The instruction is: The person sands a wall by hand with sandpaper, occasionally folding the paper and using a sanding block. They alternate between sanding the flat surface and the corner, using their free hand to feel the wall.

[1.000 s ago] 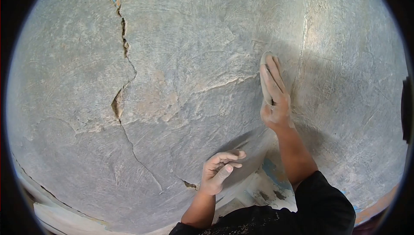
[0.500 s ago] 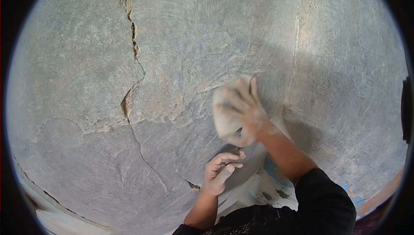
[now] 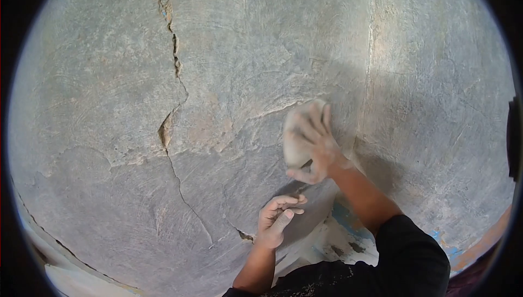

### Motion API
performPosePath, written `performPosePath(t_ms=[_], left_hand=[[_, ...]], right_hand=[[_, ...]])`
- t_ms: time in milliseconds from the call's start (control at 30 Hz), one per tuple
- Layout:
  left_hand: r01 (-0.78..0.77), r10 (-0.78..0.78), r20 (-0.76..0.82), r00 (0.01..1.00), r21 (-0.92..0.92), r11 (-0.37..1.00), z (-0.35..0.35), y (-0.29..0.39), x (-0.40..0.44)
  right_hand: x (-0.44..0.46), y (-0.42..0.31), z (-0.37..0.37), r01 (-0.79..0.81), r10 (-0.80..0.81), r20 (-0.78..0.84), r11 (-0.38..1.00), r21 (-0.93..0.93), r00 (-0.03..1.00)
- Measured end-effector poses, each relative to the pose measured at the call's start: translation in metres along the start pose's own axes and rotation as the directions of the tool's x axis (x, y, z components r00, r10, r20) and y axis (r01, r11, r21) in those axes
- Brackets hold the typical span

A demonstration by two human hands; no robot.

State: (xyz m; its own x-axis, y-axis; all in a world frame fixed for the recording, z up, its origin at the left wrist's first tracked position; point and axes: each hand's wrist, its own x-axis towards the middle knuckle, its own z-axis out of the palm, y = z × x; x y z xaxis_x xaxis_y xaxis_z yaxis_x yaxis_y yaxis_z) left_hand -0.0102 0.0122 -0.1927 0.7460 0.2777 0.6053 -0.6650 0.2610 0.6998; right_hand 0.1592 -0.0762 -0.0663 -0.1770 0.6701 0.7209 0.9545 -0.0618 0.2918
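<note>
My right hand (image 3: 316, 147), dusted with pale powder, presses a pale rounded pad (image 3: 297, 147) against the grey plastered wall (image 3: 239, 101). Its fingers spread over the pad and the thumb lies along the lower edge; blur hides what the pad is made of. Lower down and to the left, my left hand (image 3: 277, 221) is half curled in front of the wall, thumb apart from the fingers, with nothing seen in it. Its fingertips are whitened with dust. Just left of its wrist is a short dark crack (image 3: 245, 235).
A long jagged crack (image 3: 165, 131) runs down the wall on the left, widening into gaps. A raised vertical seam (image 3: 370, 46) stands right of centre. Blue and white flaking patches (image 3: 348, 223) show below my right arm. A dark object (image 3: 512, 139) borders the right edge.
My right hand and the pad have shifted slightly right. The left hand stays nearly in place. The wall's cracks appear a little further right and lower on the left side.
</note>
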Motion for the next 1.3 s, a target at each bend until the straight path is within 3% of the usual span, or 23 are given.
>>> performPosePath(t_ms=[67, 100, 167, 200, 267, 333, 400, 433, 467, 533, 600, 667, 700, 733, 767, 800, 867, 967, 1000, 1100, 1167, 1233, 1300], left_hand=[[-0.009, 0.009, 0.015, 1.0, -0.008, 1.0, -0.003, -0.005, 0.003], [-0.028, 0.028, 0.026, 0.999, -0.021, 0.999, -0.003, -0.008, 0.002], [-0.011, 0.012, 0.008, 1.0, -0.041, 0.999, -0.002, -0.01, -0.002], [-0.001, 0.001, 0.0, 1.0, -0.055, 0.998, -0.002, -0.01, 0.0], [-0.002, 0.002, 0.001, 1.0, -0.04, 0.999, -0.001, -0.01, 0.005], [0.02, -0.021, -0.01, 1.0, -0.036, 0.999, 0.004, -0.01, 0.002], [0.013, -0.013, -0.063, 0.998, 0.004, 1.0, 0.01, -0.007, 0.004], [0.015, -0.014, -0.053, 0.998, 0.003, 1.0, 0.009, -0.008, 0.003], [0.004, -0.003, -0.049, 0.999, 0.01, 1.0, 0.008, -0.008, 0.003], [0.045, -0.044, -0.057, 0.997, 0.013, 0.999, 0.008, -0.009, 0.006], [0.06, -0.059, -0.041, 0.997, 0.026, 0.998, 0.01, -0.013, 0.008], [0.059, -0.057, -0.067, 0.996, 0.03, 0.998, 0.019, -0.013, 0.011], [0.059, -0.057, -0.065, 0.996, 0.033, 0.998, 0.022, -0.015, 0.012], [0.055, -0.052, -0.069, 0.996, 0.036, 0.998, 0.023, -0.017, 0.012], [0.063, -0.061, -0.059, 0.996, 0.048, 0.997, 0.023, -0.02, 0.014], [0.074, -0.071, -0.05, 0.996, 0.06, 0.995, 0.024, -0.023, 0.016], [0.087, -0.081, -0.068, 0.994, 0.085, 0.993, 0.027, -0.029, 0.021], [0.105, -0.096, -0.089, 0.991, 0.102, 0.989, 0.032, -0.037, 0.029], [0.11, -0.101, -0.096, 0.99, 0.086, 0.99, 0.034, -0.041, 0.032], [0.162, -0.148, -0.13, 0.98, 0.109, 0.981, 0.036, -0.056, 0.039], [0.172, -0.152, -0.142, 0.978, 0.142, 0.975, 0.041, -0.058, 0.042], [0.169, -0.142, -0.162, 0.977, 0.166, 0.971, 0.045, -0.06, 0.041], [0.166, -0.133, -0.175, 0.976, 0.194, 0.967, 0.043, -0.061, 0.041]], right_hand=[[-0.004, 0.013, -0.001, -0.017, 0.017, 0.026, 1.0, 0.025, 1.0], [-0.006, 0.028, 0.01, -0.149, 0.175, -0.193, 0.978, 0.145, 0.965], [-0.006, 0.05, 0.025, -0.282, 0.493, -0.526, 0.857, 0.432, 0.693], [-0.005, 0.037, 0.02, -0.274, 0.488, -0.53, 0.859, 0.432, 0.694], [-0.011, 0.0, 0.007, -0.016, 0.031, -0.17, 0.996, 0.09, 0.985], [-0.012, 0.014, 0.001, -0.029, 0.039, -0.124, 0.996, 0.084, 0.992], [-0.011, 0.039, 0.013, -0.342, 0.618, -0.396, 0.743, 0.575, 0.679], [-0.016, 0.055, 0.029, -0.391, 0.657, -0.395, 0.724, 0.568, 0.642], [-0.015, 0.042, 0.023, -0.38, 0.65, -0.403, 0.729, 0.569, 0.644], [-0.021, 0.0, 0.006, -0.213, 0.239, -0.161, 0.964, 0.161, 0.958], [-0.034, 0.016, 0.016, -0.096, 0.108, -0.139, 0.991, 0.089, 0.984], [-0.04, 0.051, 0.041, -0.206, 0.696, -0.351, 0.582, 0.786, 0.626], [-0.049, 0.065, 0.037, -0.224, 0.777, 0.057, 0.11, 0.968, 0.626], [-0.058, 0.061, 0.042, -0.222, 0.773, 0.058, 0.108, 0.969, 0.631], [-0.056, 0.038, 0.032, -0.319, 0.615, -0.186, 0.615, 0.721, 0.766], [-0.058, 0.024, 0.024, -0.277, 0.343, -0.292, 0.929, 0.246, 0.893], [-0.071, 0.033, 0.024, -0.197, 0.227, -0.163, 0.963, 0.182, 0.96], [-0.084, 0.078, 0.054, -0.397, 0.769, -0.3, 0.571, 0.718, 0.564], [-0.09, 0.077, 0.054, -0.396, 0.774, -0.301, 0.566, 0.724, 0.556], [-0.094, 0.054, 0.029, -0.206, 0.246, -0.119, 0.938, 0.279, 0.962], [-0.11, 0.073, 0.047, -0.272, 0.371, -0.236, 0.89, 0.367, 0.898], [-0.118, 0.098, 0.082, -0.329, 0.647, -0.419, 0.72, 0.611, 0.638], [-0.112, 0.078, 0.077, -0.331, 0.537, -0.367, 0.805, 0.492, 0.76]])
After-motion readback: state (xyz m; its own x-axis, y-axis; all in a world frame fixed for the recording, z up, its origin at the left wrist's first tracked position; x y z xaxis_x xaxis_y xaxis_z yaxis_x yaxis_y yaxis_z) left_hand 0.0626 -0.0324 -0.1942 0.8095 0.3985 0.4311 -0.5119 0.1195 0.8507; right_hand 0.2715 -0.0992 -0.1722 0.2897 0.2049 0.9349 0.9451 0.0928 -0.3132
